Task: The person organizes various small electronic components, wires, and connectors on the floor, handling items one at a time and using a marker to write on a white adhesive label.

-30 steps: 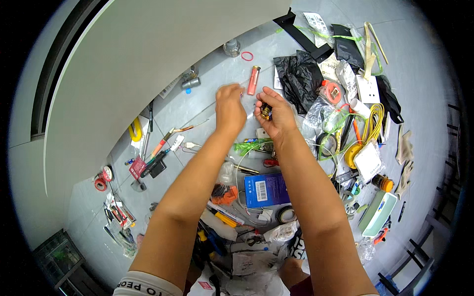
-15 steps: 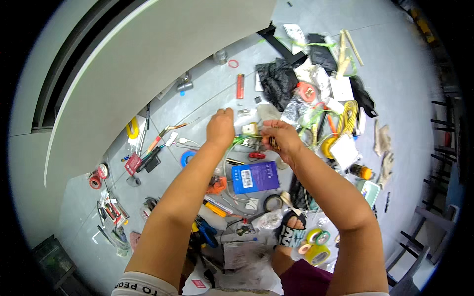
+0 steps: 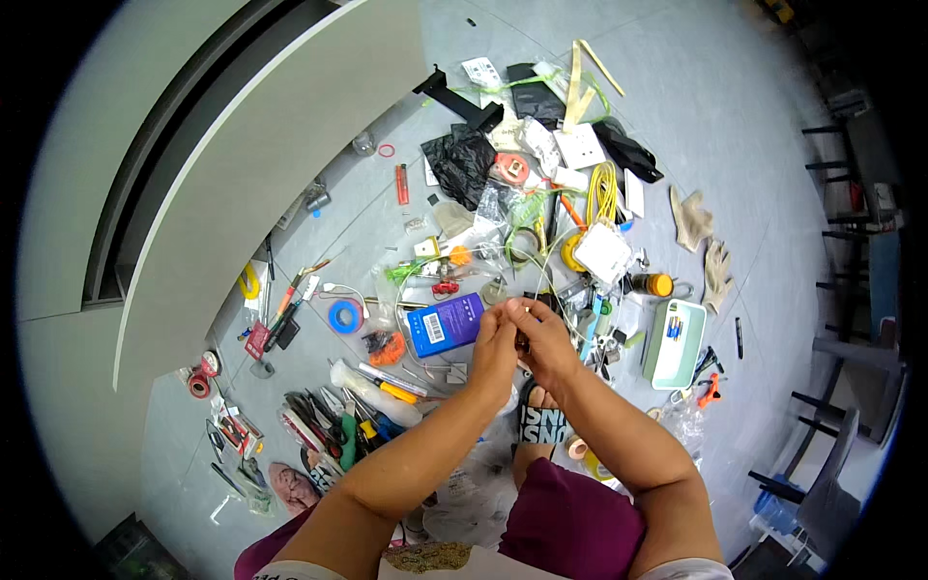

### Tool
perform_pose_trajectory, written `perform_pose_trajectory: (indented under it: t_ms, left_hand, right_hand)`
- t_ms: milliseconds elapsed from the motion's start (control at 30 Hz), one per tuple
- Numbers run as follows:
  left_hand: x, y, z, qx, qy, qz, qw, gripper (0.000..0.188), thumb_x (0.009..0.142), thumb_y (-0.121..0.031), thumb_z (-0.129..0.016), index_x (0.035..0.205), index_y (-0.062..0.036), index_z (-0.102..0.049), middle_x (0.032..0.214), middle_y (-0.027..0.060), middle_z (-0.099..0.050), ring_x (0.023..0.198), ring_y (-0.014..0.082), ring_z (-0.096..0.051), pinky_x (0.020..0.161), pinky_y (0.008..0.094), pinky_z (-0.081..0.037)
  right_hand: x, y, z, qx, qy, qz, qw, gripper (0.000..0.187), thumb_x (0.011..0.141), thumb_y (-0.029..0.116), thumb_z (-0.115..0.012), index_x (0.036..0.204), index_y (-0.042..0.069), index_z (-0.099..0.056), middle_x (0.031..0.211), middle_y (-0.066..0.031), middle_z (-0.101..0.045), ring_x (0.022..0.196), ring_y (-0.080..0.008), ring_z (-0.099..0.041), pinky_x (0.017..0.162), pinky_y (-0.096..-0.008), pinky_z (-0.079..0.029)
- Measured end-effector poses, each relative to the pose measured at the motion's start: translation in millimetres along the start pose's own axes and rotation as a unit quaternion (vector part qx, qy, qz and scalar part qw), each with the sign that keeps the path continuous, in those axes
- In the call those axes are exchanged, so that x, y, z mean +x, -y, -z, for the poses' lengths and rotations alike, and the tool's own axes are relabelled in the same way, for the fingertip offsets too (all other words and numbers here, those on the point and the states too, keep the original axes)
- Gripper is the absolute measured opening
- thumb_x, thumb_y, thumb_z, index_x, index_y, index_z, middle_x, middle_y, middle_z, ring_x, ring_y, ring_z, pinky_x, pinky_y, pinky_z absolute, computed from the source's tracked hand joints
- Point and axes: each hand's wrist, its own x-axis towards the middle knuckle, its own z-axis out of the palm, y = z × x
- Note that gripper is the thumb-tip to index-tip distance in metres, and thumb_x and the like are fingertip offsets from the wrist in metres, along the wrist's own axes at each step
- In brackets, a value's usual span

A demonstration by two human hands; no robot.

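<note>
My hands meet over the middle of the floor. My left hand (image 3: 495, 350) is closed, its fingertips touching those of my right hand (image 3: 547, 343). Between them is a small dark brownish thing (image 3: 522, 341), mostly covered by the fingers; its kind cannot be made out. Just left of my fingers lies a blue and purple box (image 3: 445, 326) with a white label. Beyond the box sits a small red object (image 3: 446, 288). A thin pale cable loops around this spot, partly behind my hands.
A black plastic bag (image 3: 459, 164), a yellow cable coil (image 3: 603, 193) and work gloves (image 3: 691, 220) lie farther off. At right stands a light green tray (image 3: 672, 365) holding batteries. Hand tools (image 3: 348, 440) crowd the near left. A pale curved panel (image 3: 242, 145) borders the left; chairs (image 3: 836, 474) line the right.
Both hands have drawn back toward me and come together; before, they were apart beyond the box, the right holding a small dark thing. The view has shifted to the right.
</note>
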Motion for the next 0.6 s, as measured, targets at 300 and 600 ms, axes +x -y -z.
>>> perform_pose_trajectory:
  t_ms: [300,600]
  left_hand:
    - [5,20,21,-0.165,-0.032,0.055,0.984,0.029,0.094,-0.031,-0.044,0.104,-0.0058,-0.055,0.090,0.0052,-0.057,0.081,0.0175,-0.054,0.072,0.0328,-0.045]
    - [-45,40,-29,0.044,0.061,0.009,0.997,0.063,0.095,-0.045,-0.038,0.135,0.0029,-0.029,0.133,0.0138,-0.037,0.125,0.0201,-0.033,0.104,0.0308,-0.025]
  right_hand:
    - [-6,-20,34,-0.058,-0.033,0.058,0.996,0.030,0.081,0.010,-0.066,0.108,0.007,-0.053,0.079,-0.0044,-0.063,0.059,-0.0068,-0.050,0.047,-0.0200,-0.037]
    - [-11,-63,76,0.123,0.075,-0.016,0.989,0.025,0.088,0.028,-0.059,0.104,0.009,-0.055,0.088,-0.0012,-0.059,0.074,-0.0120,-0.058,0.061,-0.0264,-0.049]
